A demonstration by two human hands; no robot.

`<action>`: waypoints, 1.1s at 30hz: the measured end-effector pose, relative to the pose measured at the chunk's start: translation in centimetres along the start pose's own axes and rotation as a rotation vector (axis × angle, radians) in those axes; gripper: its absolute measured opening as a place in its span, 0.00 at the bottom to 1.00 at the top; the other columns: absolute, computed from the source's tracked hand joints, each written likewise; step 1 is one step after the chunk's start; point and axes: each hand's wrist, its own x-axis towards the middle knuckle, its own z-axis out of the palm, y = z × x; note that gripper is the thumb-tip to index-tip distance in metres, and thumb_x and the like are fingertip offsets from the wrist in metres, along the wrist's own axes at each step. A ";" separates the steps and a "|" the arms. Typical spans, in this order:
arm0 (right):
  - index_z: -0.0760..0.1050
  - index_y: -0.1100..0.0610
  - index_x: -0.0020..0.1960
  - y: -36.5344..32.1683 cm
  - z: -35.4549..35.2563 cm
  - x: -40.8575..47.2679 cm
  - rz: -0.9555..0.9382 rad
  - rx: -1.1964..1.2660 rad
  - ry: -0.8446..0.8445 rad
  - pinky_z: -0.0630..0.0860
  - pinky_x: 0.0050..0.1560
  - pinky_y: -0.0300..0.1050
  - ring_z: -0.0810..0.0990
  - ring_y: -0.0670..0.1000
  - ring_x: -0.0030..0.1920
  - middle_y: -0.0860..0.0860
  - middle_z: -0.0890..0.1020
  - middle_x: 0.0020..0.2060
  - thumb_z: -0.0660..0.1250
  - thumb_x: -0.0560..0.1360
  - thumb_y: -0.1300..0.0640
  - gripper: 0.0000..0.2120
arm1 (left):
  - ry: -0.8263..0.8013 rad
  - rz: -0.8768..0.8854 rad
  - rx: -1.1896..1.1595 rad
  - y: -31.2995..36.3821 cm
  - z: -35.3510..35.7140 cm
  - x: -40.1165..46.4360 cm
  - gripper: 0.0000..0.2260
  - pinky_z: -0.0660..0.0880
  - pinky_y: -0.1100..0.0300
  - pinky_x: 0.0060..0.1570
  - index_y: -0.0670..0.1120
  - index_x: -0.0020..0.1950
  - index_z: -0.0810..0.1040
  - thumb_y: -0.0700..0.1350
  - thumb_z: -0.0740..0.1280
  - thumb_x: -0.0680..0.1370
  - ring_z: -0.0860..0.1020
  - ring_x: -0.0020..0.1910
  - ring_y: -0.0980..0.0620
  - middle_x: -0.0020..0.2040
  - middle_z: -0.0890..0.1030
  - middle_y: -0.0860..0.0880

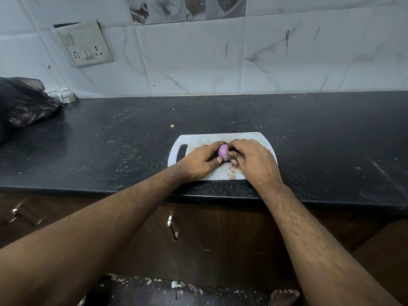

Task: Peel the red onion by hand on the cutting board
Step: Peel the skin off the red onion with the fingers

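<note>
The red onion point(222, 150) sits between both hands over the white cutting board point(220, 138). The left hand point(199, 161) grips it with curled fingers; the right hand point(249, 156) pinches its skin. Peel scraps point(231, 174) lie just beneath.

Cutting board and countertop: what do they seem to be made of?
The cutting board looks like white plastic: thin, uniform and matte, with rounded corners, a moulded handle slot and brownish stains. The countertop looks like polished black stone, possibly granite: fine pale speckling, a dull sheen and a thick rounded front edge.
</note>
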 end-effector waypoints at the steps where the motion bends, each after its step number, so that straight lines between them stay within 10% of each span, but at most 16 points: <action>1: 0.80 0.49 0.58 0.1 0.0 0.0 -0.001 0.002 -0.006 0.76 0.50 0.52 0.75 0.48 0.50 0.45 0.83 0.48 0.65 0.81 0.57 0.09 | 0.004 -0.003 0.000 0.0 0.0 0.0 0.19 0.71 0.49 0.71 0.48 0.76 0.69 0.47 0.63 0.85 0.78 0.67 0.52 0.67 0.80 0.50; 18: 0.71 0.45 0.48 0.2 -0.3 -0.2 -0.068 -0.045 -0.114 0.74 0.42 0.54 0.70 0.49 0.47 0.43 0.75 0.42 0.57 0.80 0.62 0.12 | 0.016 -0.003 0.050 0.0 0.1 -0.1 0.22 0.70 0.51 0.72 0.49 0.78 0.67 0.48 0.64 0.84 0.76 0.69 0.53 0.70 0.78 0.50; 25: 0.78 0.50 0.51 2.7 -0.6 -0.1 -0.083 0.184 -0.264 0.71 0.55 0.48 0.73 0.48 0.55 0.38 0.76 0.48 0.67 0.81 0.58 0.04 | 0.043 0.026 0.077 0.1 0.2 0.0 0.19 0.72 0.53 0.68 0.48 0.76 0.70 0.48 0.63 0.85 0.77 0.65 0.51 0.66 0.80 0.49; 33: 0.83 0.50 0.57 1.9 -0.6 -0.6 0.182 0.272 -0.023 0.77 0.48 0.42 0.81 0.42 0.46 0.43 0.85 0.46 0.65 0.83 0.50 0.09 | 0.072 0.047 0.046 0.2 0.5 -0.1 0.18 0.74 0.48 0.67 0.49 0.73 0.72 0.51 0.64 0.84 0.79 0.63 0.52 0.63 0.82 0.50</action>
